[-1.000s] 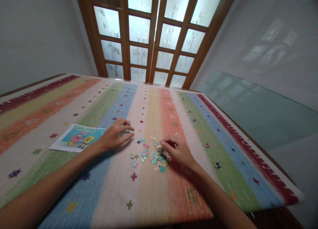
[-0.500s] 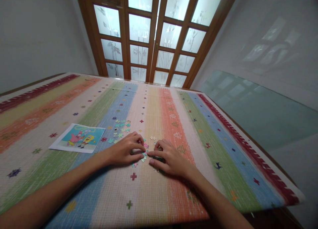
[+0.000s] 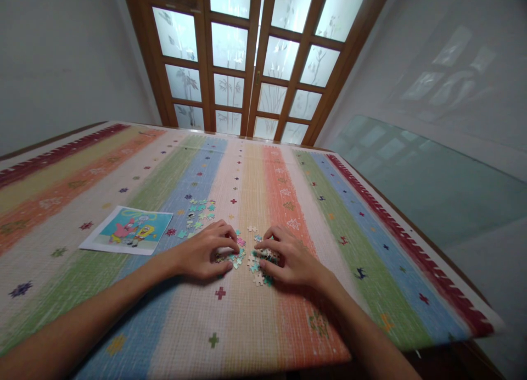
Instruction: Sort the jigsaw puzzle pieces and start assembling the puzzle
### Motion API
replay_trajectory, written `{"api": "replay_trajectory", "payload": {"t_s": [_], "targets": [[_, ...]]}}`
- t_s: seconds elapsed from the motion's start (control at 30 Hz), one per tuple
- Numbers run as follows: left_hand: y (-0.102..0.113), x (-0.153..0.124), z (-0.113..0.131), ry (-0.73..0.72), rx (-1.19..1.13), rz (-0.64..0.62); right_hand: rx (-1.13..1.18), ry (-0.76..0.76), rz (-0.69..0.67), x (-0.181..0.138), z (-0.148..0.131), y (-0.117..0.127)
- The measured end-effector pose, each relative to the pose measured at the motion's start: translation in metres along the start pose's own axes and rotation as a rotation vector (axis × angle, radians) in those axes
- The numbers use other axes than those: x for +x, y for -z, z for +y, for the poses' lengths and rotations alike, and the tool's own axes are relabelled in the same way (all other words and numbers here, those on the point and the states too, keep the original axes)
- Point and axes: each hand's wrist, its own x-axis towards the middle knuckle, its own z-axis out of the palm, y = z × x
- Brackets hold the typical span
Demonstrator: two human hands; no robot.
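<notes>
A pile of small coloured jigsaw pieces [image 3: 252, 263] lies on the striped tablecloth [image 3: 255, 325] in front of me. My left hand [image 3: 205, 253] rests on the pile's left side, fingers curled, fingertips touching pieces. On the pile's right side sits my right hand [image 3: 289, 259], fingers bent and pinched on some pieces I cannot make out. A second small cluster of jigsaw pieces [image 3: 199, 211] lies farther back on the blue stripe.
A cartoon reference picture [image 3: 127, 230] lies flat at the left. The table's right edge [image 3: 411, 232] runs diagonally beside a glass panel. Wooden glazed doors [image 3: 255, 61] stand behind the table's far edge.
My left hand left the far cluster and came to the near pile, beside my right hand. Both hands have since parted slightly, baring pieces between them.
</notes>
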Motion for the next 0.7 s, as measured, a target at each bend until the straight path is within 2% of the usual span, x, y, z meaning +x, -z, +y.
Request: {"api": "replay_trajectory", "payload": {"t_s": [0.27,0.47,0.7], "targets": [[-0.010,0.003,0.019,-0.030,0.041,-0.050,0.050,0.012,-0.076,-0.003,0.005,0.006],[-0.011,0.002,0.019,-0.009,0.050,-0.071,0.064,0.020,-0.133,-0.004,0.007,0.002],[-0.009,-0.001,0.017,0.001,0.071,-0.047,0.091,0.021,-0.113,-0.004,0.006,0.005]]}}
